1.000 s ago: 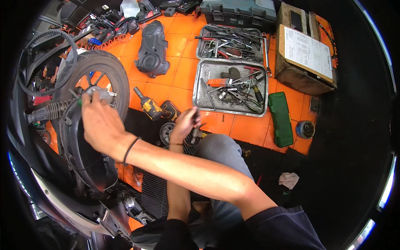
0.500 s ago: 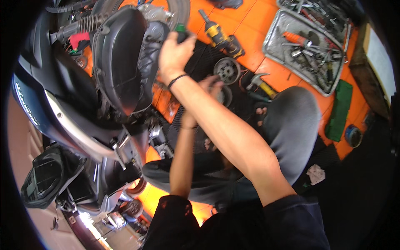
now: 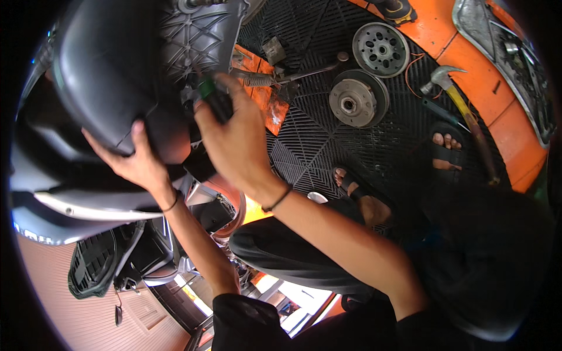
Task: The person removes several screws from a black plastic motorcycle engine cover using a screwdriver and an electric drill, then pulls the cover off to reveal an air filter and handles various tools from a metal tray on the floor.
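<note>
Our 1 green-collared tool sits by the ribbed casing's lower edge, our right hand's fingers curled round its handle; we likely do best keeping it straight and steady. Our left hand spreads wide against 1 black cover. Near the black mat's right edge we count 2 round metal parts and 1 hammer.
</note>
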The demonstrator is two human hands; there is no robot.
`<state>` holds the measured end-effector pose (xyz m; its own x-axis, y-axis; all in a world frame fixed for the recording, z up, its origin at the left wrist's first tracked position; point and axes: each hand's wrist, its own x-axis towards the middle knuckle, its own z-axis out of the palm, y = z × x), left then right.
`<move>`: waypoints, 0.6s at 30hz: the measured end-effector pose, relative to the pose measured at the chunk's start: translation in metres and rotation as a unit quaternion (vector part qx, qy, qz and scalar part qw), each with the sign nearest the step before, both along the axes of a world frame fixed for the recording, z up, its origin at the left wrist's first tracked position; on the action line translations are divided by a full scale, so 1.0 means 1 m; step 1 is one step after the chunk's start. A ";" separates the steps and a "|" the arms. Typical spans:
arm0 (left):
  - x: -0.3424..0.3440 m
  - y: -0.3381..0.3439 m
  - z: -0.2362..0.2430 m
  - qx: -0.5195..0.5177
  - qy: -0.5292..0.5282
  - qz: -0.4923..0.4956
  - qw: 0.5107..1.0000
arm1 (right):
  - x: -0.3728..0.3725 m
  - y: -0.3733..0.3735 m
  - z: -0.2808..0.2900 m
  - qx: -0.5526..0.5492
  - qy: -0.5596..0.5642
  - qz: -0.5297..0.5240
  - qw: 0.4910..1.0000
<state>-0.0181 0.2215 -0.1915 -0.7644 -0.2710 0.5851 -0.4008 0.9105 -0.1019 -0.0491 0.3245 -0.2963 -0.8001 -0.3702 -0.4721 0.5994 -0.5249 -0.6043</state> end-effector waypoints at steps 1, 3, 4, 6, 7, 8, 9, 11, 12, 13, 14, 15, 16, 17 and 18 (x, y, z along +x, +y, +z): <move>0.004 -0.007 0.003 0.030 0.016 -0.001 0.999 | 0.001 -0.003 0.001 -0.009 0.001 -0.004 1.000; 0.008 -0.016 0.004 0.094 0.045 0.003 0.994 | -0.003 -0.003 0.007 -0.018 0.010 -0.011 1.000; 0.011 -0.023 0.006 0.087 0.052 0.020 0.995 | -0.004 -0.003 0.006 -0.018 0.018 -0.016 1.000; 0.011 -0.024 0.004 0.116 0.064 -0.008 0.991 | -0.007 -0.002 0.011 -0.036 0.019 -0.016 0.999; 0.011 -0.023 0.006 0.121 0.068 0.004 0.990 | -0.007 -0.001 0.015 -0.051 0.009 -0.009 0.999; 0.012 -0.022 0.005 0.131 0.075 0.016 0.988 | -0.006 0.001 0.016 -0.057 0.001 -0.002 0.998; 0.012 -0.022 0.005 0.142 0.081 0.028 0.986 | -0.003 0.002 0.017 -0.064 -0.009 0.006 0.998; 0.011 -0.023 0.006 0.143 0.075 0.018 0.987 | 0.002 0.005 0.020 -0.079 -0.026 0.022 0.996; 0.010 -0.023 0.006 0.144 0.072 0.014 0.987 | 0.004 0.007 0.019 -0.086 -0.032 0.031 0.995; 0.010 -0.022 0.005 0.147 0.078 0.017 0.986 | 0.006 0.005 0.018 -0.087 -0.023 0.015 0.996; 0.009 -0.021 0.004 0.151 0.082 0.017 0.985 | 0.009 0.003 0.018 -0.088 -0.014 -0.004 0.996; 0.009 -0.021 0.004 0.156 0.087 0.017 0.984 | 0.011 0.002 0.017 -0.088 -0.006 -0.024 0.996; 0.009 -0.023 0.004 0.135 0.079 0.015 0.988 | 0.013 0.002 0.016 -0.097 -0.008 -0.016 0.995; 0.011 -0.026 0.004 0.114 0.072 0.015 0.991 | 0.013 0.003 0.015 -0.107 -0.011 -0.008 0.994; 0.013 -0.028 0.004 0.093 0.065 0.015 0.993 | 0.012 0.003 0.014 -0.116 -0.013 0.000 0.993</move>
